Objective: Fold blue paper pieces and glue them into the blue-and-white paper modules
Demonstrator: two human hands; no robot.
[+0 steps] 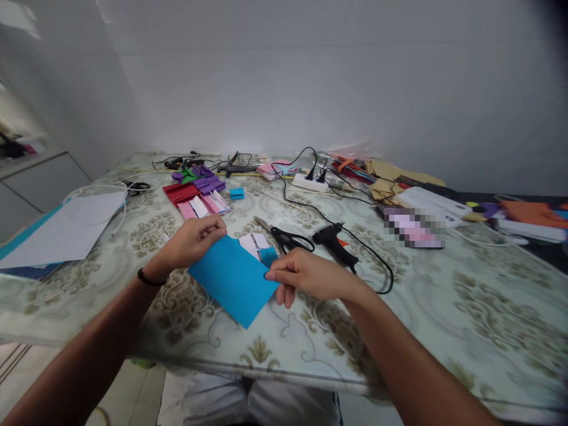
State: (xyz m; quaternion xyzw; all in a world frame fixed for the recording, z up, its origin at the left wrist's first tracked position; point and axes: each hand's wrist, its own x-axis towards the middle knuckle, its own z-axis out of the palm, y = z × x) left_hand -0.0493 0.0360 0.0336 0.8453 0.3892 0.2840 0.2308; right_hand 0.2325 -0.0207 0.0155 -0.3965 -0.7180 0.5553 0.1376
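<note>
Blue sheet [235,281] observed over the worktop [426,331], near its front edge. Left hand [195,239] pinches one end; right hand [306,274] pinches the opposite end. Scissors [290,239] and glue gun [335,244] lie just beyond the right hand.

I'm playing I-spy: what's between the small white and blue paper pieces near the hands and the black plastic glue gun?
Black-handled metal scissors lie between those paper pieces and the glue gun, as the head view shows.
</note>
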